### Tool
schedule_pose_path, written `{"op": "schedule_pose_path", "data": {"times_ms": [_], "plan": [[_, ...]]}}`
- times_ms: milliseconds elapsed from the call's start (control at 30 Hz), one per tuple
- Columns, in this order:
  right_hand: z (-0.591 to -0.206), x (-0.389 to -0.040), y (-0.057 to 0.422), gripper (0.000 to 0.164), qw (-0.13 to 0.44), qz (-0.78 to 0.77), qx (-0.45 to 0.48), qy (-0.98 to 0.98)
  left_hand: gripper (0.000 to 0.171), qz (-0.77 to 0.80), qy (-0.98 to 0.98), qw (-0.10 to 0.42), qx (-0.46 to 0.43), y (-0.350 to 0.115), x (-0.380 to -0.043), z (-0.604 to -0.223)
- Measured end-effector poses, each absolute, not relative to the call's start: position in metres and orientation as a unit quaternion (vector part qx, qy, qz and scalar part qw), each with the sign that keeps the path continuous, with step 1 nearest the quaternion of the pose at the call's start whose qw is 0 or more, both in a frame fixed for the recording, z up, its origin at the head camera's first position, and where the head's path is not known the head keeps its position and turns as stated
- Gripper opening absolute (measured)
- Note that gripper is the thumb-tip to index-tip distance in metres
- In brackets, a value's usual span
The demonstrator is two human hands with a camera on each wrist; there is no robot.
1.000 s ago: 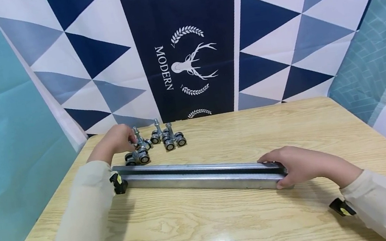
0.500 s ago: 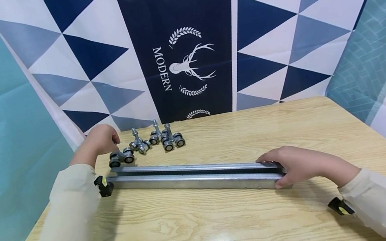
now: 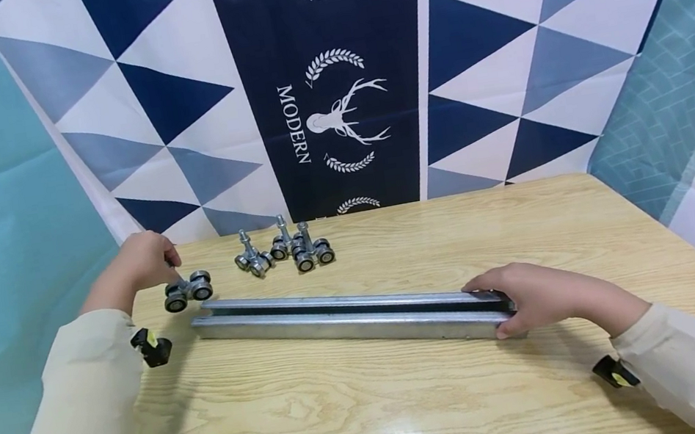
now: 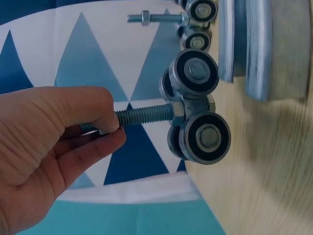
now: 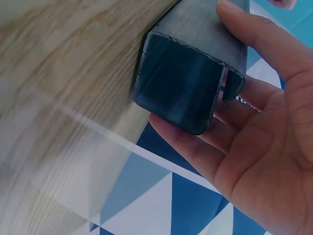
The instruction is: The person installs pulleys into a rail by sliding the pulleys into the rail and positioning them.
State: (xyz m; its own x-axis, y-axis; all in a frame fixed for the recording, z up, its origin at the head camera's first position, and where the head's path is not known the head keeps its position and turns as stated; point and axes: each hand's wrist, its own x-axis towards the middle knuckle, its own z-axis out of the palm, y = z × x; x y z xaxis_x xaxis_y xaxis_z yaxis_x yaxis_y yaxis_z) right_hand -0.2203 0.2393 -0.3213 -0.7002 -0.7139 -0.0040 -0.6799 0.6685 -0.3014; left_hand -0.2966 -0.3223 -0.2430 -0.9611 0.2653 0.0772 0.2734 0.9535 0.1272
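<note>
My left hand pinches the threaded bolt of a four-wheeled trolley roller between thumb and fingers. In the head view, that roller is just beyond the left end of a slotted metal channel rail, its wheels low over the wood. The rail lies across the table with its slot facing up. At its right end my right hand grips it, thumb on the near side and fingers over the far side. Seen in the right wrist view, the rail's open end is hollow and square, with the right hand around it.
Behind the rail, several more trolley rollers stand with bolts pointing up. The wood-grain table runs back to a patterned cloth backdrop. A teal sheet hangs along the left side.
My left hand has carried the roller leftward, away from the other rollers and past the rail's left end. My right hand stays in place on the rail.
</note>
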Motion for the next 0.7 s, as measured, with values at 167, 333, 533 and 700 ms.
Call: {"op": "schedule_pose_path", "data": {"times_ms": [167,333,533,700], "plan": [[-0.322,-0.22,0.239,0.066,0.061,-0.14,-0.377,0.913,0.011,-0.068,-0.989,0.024,-0.131,-0.332,-0.294,-0.242],[-0.321,-0.219,0.24,0.065,0.063,-0.138,-0.369,0.917,0.011,-0.061,-0.99,0.016,-0.127,-0.338,-0.289,-0.244],[-0.321,-0.219,0.24,0.065,0.06,-0.137,-0.374,0.915,0.011,-0.061,-0.99,-0.001,-0.129,-0.342,-0.286,-0.248],[-0.321,-0.219,0.24,0.065,0.064,-0.136,-0.37,0.917,0.01,-0.066,-0.989,-0.015,-0.135,-0.342,-0.285,-0.252]]}}
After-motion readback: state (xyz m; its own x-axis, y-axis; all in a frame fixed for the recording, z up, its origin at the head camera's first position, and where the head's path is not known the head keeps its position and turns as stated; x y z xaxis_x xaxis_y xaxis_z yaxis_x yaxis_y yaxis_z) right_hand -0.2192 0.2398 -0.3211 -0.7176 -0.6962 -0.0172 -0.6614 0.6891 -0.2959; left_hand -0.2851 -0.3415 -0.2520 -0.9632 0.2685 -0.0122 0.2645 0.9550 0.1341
